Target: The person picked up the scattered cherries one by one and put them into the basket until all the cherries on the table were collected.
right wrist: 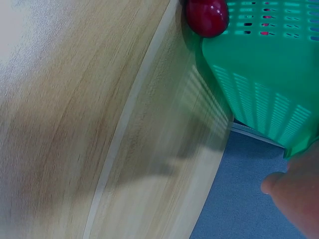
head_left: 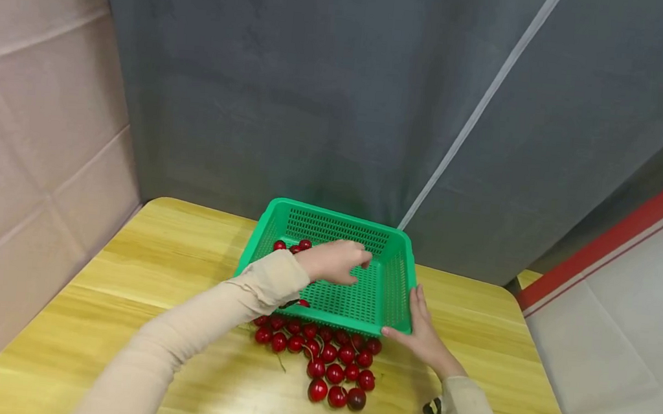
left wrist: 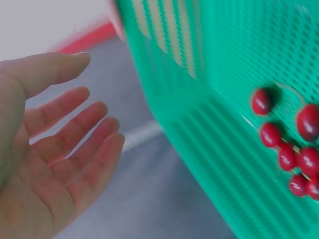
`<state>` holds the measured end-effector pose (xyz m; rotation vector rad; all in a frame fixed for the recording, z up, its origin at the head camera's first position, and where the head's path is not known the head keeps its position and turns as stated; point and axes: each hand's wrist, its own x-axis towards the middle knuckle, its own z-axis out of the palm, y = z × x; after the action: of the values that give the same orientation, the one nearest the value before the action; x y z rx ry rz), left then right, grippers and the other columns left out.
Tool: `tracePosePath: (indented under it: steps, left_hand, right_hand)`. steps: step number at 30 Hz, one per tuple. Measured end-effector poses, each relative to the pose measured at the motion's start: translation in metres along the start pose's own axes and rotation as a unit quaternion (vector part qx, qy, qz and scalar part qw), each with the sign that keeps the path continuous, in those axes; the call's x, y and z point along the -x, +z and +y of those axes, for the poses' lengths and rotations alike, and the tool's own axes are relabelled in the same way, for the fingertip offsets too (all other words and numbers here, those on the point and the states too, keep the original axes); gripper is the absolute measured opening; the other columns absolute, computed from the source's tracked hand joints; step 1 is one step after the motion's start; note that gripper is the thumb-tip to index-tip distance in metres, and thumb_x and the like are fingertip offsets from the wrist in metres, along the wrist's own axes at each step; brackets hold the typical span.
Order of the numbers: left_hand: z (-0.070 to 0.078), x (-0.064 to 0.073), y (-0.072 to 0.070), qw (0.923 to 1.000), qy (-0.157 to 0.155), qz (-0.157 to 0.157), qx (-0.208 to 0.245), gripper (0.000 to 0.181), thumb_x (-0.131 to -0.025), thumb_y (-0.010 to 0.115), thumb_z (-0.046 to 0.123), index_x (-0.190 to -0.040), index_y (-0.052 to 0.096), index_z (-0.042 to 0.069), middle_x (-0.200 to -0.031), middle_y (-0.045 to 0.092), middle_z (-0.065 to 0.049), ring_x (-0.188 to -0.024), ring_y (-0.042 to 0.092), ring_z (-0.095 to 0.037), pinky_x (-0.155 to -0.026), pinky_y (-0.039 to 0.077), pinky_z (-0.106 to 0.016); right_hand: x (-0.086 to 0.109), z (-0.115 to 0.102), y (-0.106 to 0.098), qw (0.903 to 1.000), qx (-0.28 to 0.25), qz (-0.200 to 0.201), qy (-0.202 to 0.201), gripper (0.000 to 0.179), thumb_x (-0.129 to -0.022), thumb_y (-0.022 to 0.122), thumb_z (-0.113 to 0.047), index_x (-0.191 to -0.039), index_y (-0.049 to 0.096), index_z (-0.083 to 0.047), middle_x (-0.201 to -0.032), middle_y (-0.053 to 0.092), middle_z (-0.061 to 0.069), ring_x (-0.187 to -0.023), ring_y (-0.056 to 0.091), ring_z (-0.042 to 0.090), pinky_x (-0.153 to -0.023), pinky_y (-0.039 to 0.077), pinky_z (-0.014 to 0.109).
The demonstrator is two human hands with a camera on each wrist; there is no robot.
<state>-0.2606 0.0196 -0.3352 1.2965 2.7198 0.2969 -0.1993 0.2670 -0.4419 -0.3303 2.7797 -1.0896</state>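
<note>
A green plastic basket (head_left: 322, 320) with slotted walls sits toward the table's back edge, a small group of red cherries (head_left: 305, 244) on the left of its floor. Over the inside of the basket reaches my left hand (head_left: 335, 261), and the sleeve hides part of the basket. In the left wrist view that hand (left wrist: 70, 144) has loosely spread fingers and nothing in the palm. My right hand (head_left: 423, 331) holds the basket's near right corner, thumb at the front rim and fingers along the right side; the right wrist view shows only part of this hand (right wrist: 299, 189).
More cherries (head_left: 334, 373), some with stems, lie on the wooden table (head_left: 207, 379) right in front of the basket. Behind the table hangs a grey curtain (head_left: 293, 100). Pale walls stand at both sides, with a red strip (head_left: 616, 229) at the right.
</note>
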Motion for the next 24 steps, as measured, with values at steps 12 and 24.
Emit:
tracePosePath:
  steps: [12,24]
  left_hand:
    - [0.057,0.064,0.032,0.9749,0.161,0.061,-0.141,0.021,-0.08,0.066,0.029,-0.094,0.06,0.015,-0.08,0.053,0.008,-0.072,0.048,-0.005,-0.064,0.041,-0.012]
    - [0.068,0.085,0.119,0.965,0.211,0.047,-0.148,0.021,-0.075,0.07,0.025,-0.093,0.062,0.017,-0.084,0.057,0.008,-0.072,0.048,-0.002,-0.062,0.038,-0.009]
  right_hand:
    - [0.001,0.002,-0.004,1.0,0.003,0.006,-0.004,0.105,-0.078,0.069,-0.032,-0.144,-0.008,-0.003,-0.149,-0.019,0.014,-0.135,-0.009,0.042,-0.1,0.009,0.066]
    - [0.004,0.002,-0.003,0.9999,0.007,0.007,-0.008,0.107,-0.077,0.069,-0.036,-0.144,-0.007,-0.002,-0.149,-0.018,0.014,-0.135,-0.008,0.04,-0.101,0.01,0.065]
